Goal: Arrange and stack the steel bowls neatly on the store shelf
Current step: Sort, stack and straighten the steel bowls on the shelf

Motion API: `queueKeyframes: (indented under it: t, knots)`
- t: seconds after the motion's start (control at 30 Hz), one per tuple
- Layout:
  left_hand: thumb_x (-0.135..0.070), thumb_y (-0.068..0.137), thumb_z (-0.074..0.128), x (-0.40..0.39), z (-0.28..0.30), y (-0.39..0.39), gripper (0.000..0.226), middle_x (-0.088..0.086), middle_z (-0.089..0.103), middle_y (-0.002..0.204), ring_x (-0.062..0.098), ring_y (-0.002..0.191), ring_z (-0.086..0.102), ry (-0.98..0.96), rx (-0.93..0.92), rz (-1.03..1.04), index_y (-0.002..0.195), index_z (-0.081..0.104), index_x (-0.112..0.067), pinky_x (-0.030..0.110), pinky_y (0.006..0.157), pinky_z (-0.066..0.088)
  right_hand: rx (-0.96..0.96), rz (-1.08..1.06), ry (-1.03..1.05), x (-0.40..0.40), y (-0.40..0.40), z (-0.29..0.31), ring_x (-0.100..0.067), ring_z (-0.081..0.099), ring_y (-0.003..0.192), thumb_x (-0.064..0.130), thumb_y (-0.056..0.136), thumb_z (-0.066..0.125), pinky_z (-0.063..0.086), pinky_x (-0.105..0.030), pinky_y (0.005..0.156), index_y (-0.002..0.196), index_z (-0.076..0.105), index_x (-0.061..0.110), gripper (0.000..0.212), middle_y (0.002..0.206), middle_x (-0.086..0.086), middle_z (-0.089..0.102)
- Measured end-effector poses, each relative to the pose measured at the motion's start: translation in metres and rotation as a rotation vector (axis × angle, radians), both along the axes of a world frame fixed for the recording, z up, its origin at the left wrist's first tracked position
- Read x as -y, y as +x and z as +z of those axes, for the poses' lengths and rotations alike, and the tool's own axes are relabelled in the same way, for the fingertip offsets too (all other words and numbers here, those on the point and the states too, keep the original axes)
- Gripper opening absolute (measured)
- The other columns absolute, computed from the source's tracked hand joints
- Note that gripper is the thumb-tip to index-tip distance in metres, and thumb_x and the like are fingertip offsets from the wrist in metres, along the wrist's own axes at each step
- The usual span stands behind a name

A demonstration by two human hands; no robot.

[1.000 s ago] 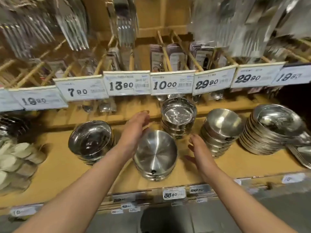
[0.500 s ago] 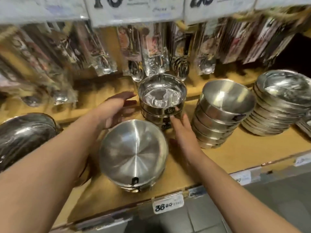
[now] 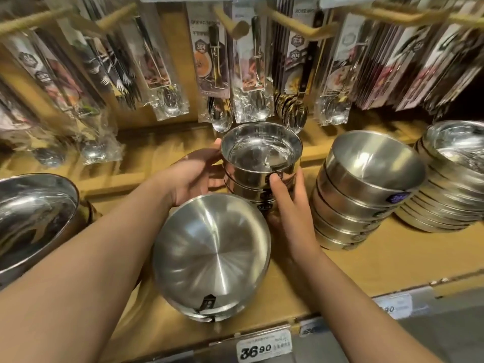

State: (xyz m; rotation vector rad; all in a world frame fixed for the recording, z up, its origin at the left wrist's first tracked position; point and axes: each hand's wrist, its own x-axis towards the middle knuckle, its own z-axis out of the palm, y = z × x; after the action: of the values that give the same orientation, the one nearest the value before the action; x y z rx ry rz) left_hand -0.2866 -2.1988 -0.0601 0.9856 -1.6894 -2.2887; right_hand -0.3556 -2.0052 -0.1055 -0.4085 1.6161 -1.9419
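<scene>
A small stack of straight-sided steel bowls point(image 3: 260, 163) stands at the back middle of the wooden shelf point(image 3: 392, 263). My left hand point(image 3: 193, 176) grips its left side, and my right hand point(image 3: 286, 197) grips its right front, thumb on the top bowl's wall. In front of that stack sits a short stack of wide brushed steel bowls point(image 3: 212, 260), between my forearms. To the right leans a tall stack of rounded steel bowls point(image 3: 366, 184), and further right a stack of shallow steel bowls point(image 3: 453, 179).
A large shiny bowl point(image 3: 34, 221) sits at the left edge. Packaged spoons and cutlery point(image 3: 251, 82) hang on wooden pegs just above the shelf's back. Price tags point(image 3: 264, 349) line the shelf's front edge.
The view has moved closer and lower. Both hands reached past the wide front bowls and closed round the straight-sided stack at the back.
</scene>
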Motion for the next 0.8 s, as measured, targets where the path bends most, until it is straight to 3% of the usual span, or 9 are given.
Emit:
queueKeyframes:
  t: [0.17, 0.37, 0.57, 0.73, 0.8]
  knots:
    - [-0.056, 0.096, 0.055, 0.0, 0.006, 0.006, 0.037, 0.008, 0.072, 0.082, 0.022, 0.066, 0.07, 0.024, 0.034, -0.006, 0.095, 0.071, -0.023, 0.038, 0.061, 0.061, 0.008, 0.018, 0.004, -0.003, 0.003, 0.008, -0.014, 0.045, 0.143, 0.083, 0.064, 0.074, 0.033, -0.052, 0.119, 0.156, 0.019, 0.052, 0.111, 0.15, 0.02, 0.052]
    - [-0.047, 0.101, 0.049, -0.011, 0.018, 0.016, 0.033, 0.009, 0.069, 0.084, 0.024, 0.067, 0.064, 0.022, -0.008, 0.066, 0.098, 0.068, -0.02, 0.029, 0.062, 0.054, -0.049, 0.033, 0.045, -0.007, 0.006, 0.019, -0.015, 0.037, 0.148, 0.09, 0.062, 0.064, 0.031, -0.052, 0.121, 0.157, 0.023, 0.048, 0.111, 0.158, 0.016, 0.042]
    - [-0.046, 0.102, 0.047, -0.018, 0.028, 0.02, 0.033, 0.006, 0.066, 0.08, 0.02, 0.057, 0.064, 0.006, -0.008, 0.093, 0.099, 0.065, -0.02, 0.023, 0.051, 0.055, -0.114, 0.033, 0.041, -0.009, 0.009, 0.034, -0.012, 0.04, 0.146, 0.081, 0.071, 0.063, 0.032, -0.046, 0.121, 0.159, 0.027, 0.036, 0.106, 0.157, 0.012, 0.045]
    - [-0.044, 0.102, 0.047, -0.015, 0.027, 0.025, 0.036, 0.006, 0.07, 0.076, 0.022, 0.057, 0.067, 0.02, -0.039, 0.122, 0.094, 0.068, -0.016, 0.027, 0.05, 0.056, -0.161, 0.039, 0.063, -0.009, 0.01, 0.039, -0.008, 0.043, 0.143, 0.077, 0.075, 0.059, 0.034, -0.043, 0.121, 0.16, 0.028, 0.034, 0.1, 0.154, 0.014, 0.048]
    - [-0.044, 0.102, 0.048, -0.013, 0.024, 0.027, 0.036, 0.006, 0.071, 0.076, 0.021, 0.056, 0.068, 0.028, -0.039, 0.132, 0.094, 0.069, -0.016, 0.028, 0.05, 0.057, -0.183, 0.046, 0.052, -0.008, 0.009, 0.037, -0.004, 0.048, 0.138, 0.073, 0.079, 0.06, 0.037, -0.042, 0.119, 0.155, 0.036, 0.04, 0.086, 0.147, 0.019, 0.054]
